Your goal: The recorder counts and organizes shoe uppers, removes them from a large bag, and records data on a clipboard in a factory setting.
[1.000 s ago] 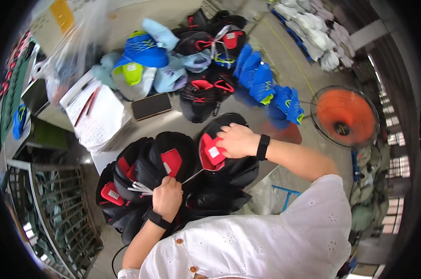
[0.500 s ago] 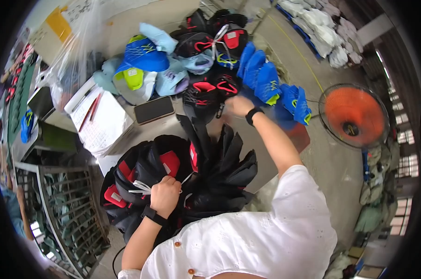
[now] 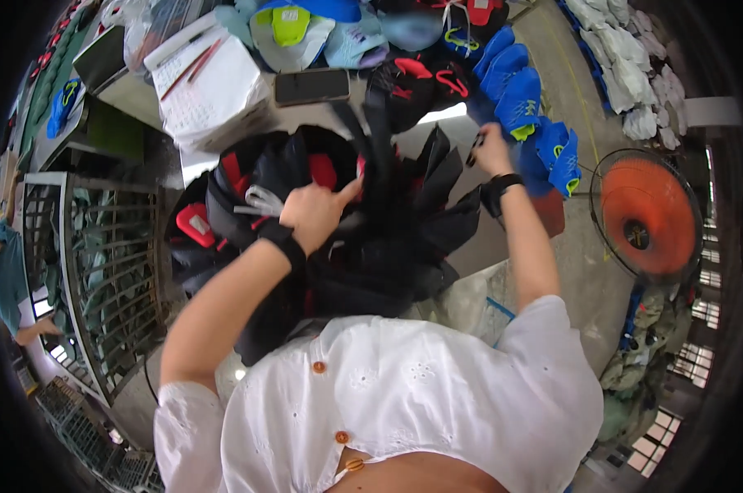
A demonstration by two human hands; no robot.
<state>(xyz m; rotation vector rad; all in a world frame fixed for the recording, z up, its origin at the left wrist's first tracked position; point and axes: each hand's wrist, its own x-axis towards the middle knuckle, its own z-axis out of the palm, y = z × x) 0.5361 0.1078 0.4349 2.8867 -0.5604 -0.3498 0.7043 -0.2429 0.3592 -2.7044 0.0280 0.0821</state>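
Observation:
My left hand (image 3: 315, 215) rests over a round bunch of black shoe uppers (image 3: 379, 271) with red linings, its index finger stretched out to a red-edged one. The other fingers curl out of sight beneath it; I see nothing held. A white tie string (image 3: 264, 200) lies beside this hand on the bunch. Right of the bunch, my right hand (image 3: 493, 152) is closed around a small black tool (image 3: 475, 149), its kind too blurred to tell. Blue shoe uppers (image 3: 519, 103) with yellow-green trim stand in a row just beyond that hand.
Behind the bunch lie a phone (image 3: 312, 87) and a paper pad (image 3: 203, 90) with two pencils (image 3: 197, 66). Black-and-red uppers (image 3: 408, 90) sit at the back. An orange fan (image 3: 650, 218) stands at right, a metal rack cart (image 3: 112, 271) at left.
My right hand has moved right with the black tool, away from the black-and-red uppers. My left hand has stretched out its index finger. The whole view has shifted, so the table sits higher.

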